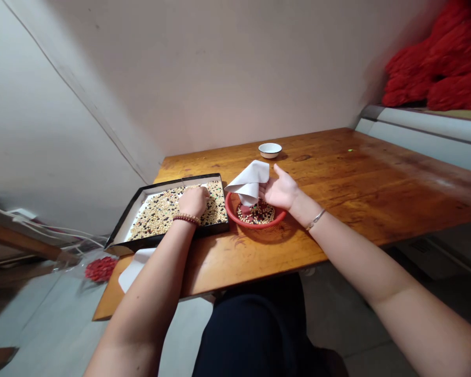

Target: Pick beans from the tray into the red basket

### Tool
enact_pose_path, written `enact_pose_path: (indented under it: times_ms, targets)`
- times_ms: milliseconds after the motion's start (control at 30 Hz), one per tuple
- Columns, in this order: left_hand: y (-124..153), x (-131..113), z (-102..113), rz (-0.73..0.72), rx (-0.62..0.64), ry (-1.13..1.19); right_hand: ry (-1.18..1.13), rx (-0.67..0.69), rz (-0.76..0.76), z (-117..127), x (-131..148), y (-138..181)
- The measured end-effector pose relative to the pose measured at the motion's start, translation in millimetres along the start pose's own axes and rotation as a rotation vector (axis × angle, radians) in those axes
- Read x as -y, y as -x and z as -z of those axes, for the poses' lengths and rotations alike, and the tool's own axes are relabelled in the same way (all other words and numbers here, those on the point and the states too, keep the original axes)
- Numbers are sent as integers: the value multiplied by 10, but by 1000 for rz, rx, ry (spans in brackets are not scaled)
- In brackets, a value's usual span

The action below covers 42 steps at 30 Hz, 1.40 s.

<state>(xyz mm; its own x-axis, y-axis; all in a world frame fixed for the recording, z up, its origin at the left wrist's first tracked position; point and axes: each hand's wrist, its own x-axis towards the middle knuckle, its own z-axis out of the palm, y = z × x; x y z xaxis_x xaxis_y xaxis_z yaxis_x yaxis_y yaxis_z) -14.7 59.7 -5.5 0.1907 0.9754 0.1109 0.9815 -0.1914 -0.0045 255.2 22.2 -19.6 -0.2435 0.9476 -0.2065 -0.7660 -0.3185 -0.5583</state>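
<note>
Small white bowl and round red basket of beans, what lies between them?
In the head view, folded white paper held by the right hand, plus bare wooden table.

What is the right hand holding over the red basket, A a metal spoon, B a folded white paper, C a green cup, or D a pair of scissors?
B: the right hand grips a folded white paper whose lower end points down into the red basket of mixed beans, while the left hand rests on the beans in the black tray.
</note>
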Motion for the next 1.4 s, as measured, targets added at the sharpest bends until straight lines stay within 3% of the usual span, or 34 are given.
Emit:
enact_pose_path:
  times_ms: [233, 500, 667, 833, 967, 1067, 1167, 1267, 1400]
  targets:
    - [-30, -14, -21, 25, 20, 18, 48, 30, 45, -88, -48, 52]
    - [-69, 4, -89, 69, 41, 8, 133, -74, 75, -214, -38, 143]
    - [-45, 4, -70, 53, 36, 22, 356, 10, 241, -226, -66, 173]
    - [-27, -3, -55, 30, 38, 16, 694, -13, 537, -229, -115, 178]
    - [7, -22, -18, 63, 2, -9, 675, 0, 516, -249, -125, 190]
    - [71, -89, 65, 49, -156, -3, 480, 1, 378, -253, -100, 200]
    - [186, -233, 165, -51, -456, 89, 322, -3, 224, -240, -54, 192]
    - [334, -424, 197, -320, -711, 217, 270, -29, 232, -236, -19, 188]
    - [477, -627, 78, -673, -889, 245, 319, -19, 207, -253, -17, 213]
